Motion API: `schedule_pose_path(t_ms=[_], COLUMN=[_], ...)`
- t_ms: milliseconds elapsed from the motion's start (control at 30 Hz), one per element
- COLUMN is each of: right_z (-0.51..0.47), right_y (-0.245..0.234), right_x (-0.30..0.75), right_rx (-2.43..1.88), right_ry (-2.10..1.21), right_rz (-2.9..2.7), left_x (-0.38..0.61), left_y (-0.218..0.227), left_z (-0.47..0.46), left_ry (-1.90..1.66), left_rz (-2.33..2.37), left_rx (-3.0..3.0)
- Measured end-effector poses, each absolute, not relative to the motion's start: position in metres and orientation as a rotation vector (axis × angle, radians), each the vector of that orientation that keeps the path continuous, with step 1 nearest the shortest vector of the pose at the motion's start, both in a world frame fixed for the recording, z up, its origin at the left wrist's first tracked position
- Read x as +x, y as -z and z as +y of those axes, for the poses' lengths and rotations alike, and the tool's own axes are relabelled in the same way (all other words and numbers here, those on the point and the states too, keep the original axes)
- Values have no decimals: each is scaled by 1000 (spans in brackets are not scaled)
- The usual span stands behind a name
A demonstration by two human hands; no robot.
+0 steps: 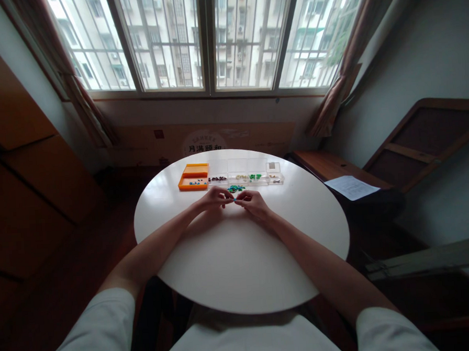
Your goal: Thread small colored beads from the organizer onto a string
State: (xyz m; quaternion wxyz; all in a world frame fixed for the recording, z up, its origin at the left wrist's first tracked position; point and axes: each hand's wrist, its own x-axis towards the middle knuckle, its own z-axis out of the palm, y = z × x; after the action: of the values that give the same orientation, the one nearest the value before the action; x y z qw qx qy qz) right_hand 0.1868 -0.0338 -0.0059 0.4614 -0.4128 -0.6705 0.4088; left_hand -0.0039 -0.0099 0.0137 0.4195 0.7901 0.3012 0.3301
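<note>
Blue piece (234, 199) sits btwn our fingertips over the white table (239, 259); L hand (215, 197) & R hand (255, 201) both look pinched shut on it, abt equally near. Pile of blue-green bits (235, 188) lies just beyond our fingers, w/ clear case (247, 166) behind & orange box (191, 187) off to L. Piece is tiny, mostly covered, so we can't tell its shape, long axis, or if it's one part or two.
</note>
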Motion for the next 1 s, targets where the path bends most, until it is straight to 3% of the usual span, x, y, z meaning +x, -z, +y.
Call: schedule_pose_path(t_ms=[1000], right_z=[-33], right_y=[8], right_x=[186], right_rx=[-1012], right_ry=[-1001], right_rz=[-1634], left_x=[-3], left_y=[-10], left_z=[-9], left_ry=[-854], left_rz=[768], left_rx=[1999])
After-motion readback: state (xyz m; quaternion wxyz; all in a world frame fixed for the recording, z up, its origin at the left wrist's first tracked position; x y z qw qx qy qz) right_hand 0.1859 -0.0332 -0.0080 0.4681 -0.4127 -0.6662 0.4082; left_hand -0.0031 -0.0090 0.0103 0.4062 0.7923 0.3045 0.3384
